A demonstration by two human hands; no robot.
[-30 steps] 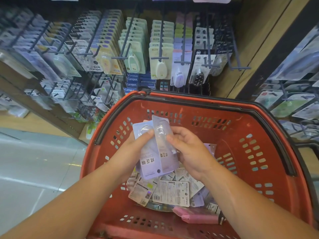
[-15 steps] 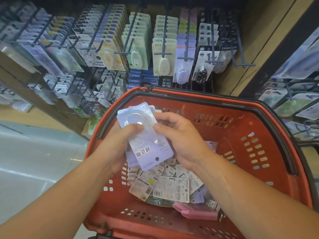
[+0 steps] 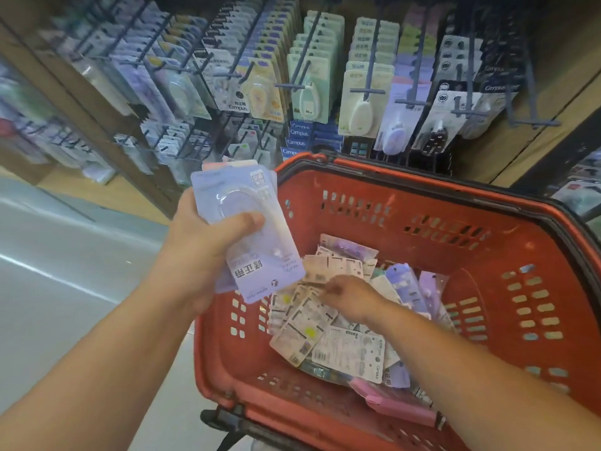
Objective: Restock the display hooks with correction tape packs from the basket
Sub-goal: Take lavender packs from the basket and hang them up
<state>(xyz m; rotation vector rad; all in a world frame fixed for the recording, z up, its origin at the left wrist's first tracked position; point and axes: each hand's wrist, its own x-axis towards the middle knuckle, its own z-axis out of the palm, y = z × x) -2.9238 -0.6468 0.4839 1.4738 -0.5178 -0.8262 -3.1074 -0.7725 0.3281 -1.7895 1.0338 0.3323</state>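
My left hand (image 3: 198, 252) grips a small stack of lilac correction tape packs (image 3: 257, 242), held upside down above the left rim of the red basket (image 3: 422, 187). Inside the basket, my right hand (image 3: 356, 299) reaches down with its fingers curled onto a pack at the top of a loose pile of packs (image 3: 351, 349), most lying back side up. Behind the basket, the display hooks (image 3: 367, 89) carry rows of hanging tape packs in green, cream, lilac and black.
A bare hook (image 3: 533, 123) sticks out at the right end of the rack beside a wooden side panel. A pink flat item (image 3: 400, 405) lies at the basket's near edge. Grey floor (image 3: 65, 271) lies to the left.
My right hand let go of the lilac stack and dropped into the basket onto the pile. My left hand moved the stack left and up, over the basket's rim.
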